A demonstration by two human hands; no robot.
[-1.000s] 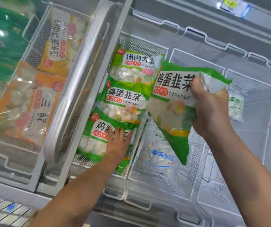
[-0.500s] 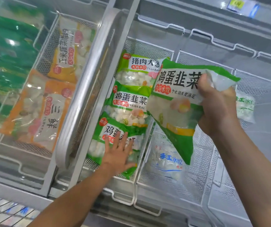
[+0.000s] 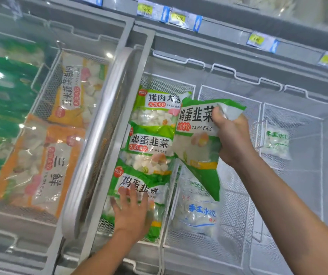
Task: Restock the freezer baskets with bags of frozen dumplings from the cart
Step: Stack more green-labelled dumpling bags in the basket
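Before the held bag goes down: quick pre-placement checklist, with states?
1. Grip: right hand grips the held green bag at its top corner; ok.
2. Target basket holds three green bags in an overlapping row, little mesh bare; room for a fourth: cannot tell.
3. Left hand lies flat, fingers spread, on the nearest bag; it sits in the drop zone; not ok.
4. Label match: held bag's print matches the middle bag; ok.
5. Sliding lid is pushed left, clear of the basket; ok.
6. Neighbouring basket holds a white bag, different product; avoid it.

Left hand (image 3: 131, 212) flat, fingers spread; right hand (image 3: 233, 139) clenched.
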